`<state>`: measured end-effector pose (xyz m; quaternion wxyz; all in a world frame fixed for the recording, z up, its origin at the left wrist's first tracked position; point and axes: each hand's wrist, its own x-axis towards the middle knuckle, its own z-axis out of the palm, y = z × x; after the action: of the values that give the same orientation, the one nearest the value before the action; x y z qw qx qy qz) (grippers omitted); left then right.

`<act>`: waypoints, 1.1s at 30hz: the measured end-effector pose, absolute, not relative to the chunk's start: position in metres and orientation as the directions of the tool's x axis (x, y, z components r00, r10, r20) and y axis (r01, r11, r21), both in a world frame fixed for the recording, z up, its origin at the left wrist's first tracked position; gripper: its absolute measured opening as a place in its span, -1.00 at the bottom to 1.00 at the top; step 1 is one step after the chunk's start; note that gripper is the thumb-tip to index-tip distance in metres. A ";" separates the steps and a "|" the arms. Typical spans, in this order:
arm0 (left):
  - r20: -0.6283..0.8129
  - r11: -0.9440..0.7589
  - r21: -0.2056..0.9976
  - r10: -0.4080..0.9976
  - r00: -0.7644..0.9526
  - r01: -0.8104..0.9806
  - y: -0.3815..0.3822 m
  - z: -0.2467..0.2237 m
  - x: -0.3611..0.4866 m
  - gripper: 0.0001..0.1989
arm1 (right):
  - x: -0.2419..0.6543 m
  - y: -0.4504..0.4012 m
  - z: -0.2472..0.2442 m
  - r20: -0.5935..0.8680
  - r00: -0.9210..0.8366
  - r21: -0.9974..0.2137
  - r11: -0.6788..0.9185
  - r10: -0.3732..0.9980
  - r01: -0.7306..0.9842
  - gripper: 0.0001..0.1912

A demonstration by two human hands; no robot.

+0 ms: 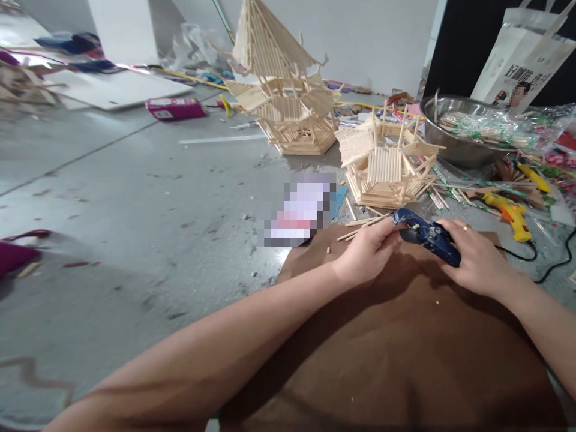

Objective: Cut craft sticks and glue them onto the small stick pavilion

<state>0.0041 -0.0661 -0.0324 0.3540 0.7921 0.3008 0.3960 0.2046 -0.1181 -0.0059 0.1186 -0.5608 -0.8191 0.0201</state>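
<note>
My right hand (472, 255) is wrapped round a dark blue hand tool (434, 240) with whitish smears on it. At the tool's left end, my left hand (369, 249) is closed with its fingertips together; what they hold, if anything, is hidden. Both hands are above brown sheet material (405, 348). Just beyond them stands a small open-topped stick structure (384, 165), with loose sticks (364, 228) lying in front of it. Farther back is a taller stick pagoda (288, 108) with a pointed roof.
A blurred-out phone (299, 210) lies left of the small structure. On the right are a yellow glue gun (513, 216) with a black cord, a metal bowl (463, 147) of wrapped sticks and a white bag (513, 66). A magenta box (175, 109) lies at back left.
</note>
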 end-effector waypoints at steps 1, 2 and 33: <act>0.421 -0.576 0.794 0.751 0.509 0.193 -0.066 -0.033 0.004 -0.86 | 0.205 -0.118 -0.007 0.187 -0.344 -0.164 0.374 0.920 0.913 -0.51; 0.428 -0.583 0.790 0.745 0.512 0.188 -0.066 -0.033 0.004 -0.86 | 0.206 -0.118 -0.008 0.202 -0.344 -0.160 0.378 0.917 0.912 -0.51; 0.224 -0.323 0.936 0.853 0.471 0.140 -0.072 -0.024 0.007 -0.74 | 0.204 -0.115 -0.013 0.253 -0.109 -0.031 0.121 0.961 0.992 -0.52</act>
<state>0.0072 -0.0721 -0.0242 0.4683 0.7186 0.3455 0.3808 0.2039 -0.1146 -0.0131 0.1057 -0.6591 -0.7411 -0.0728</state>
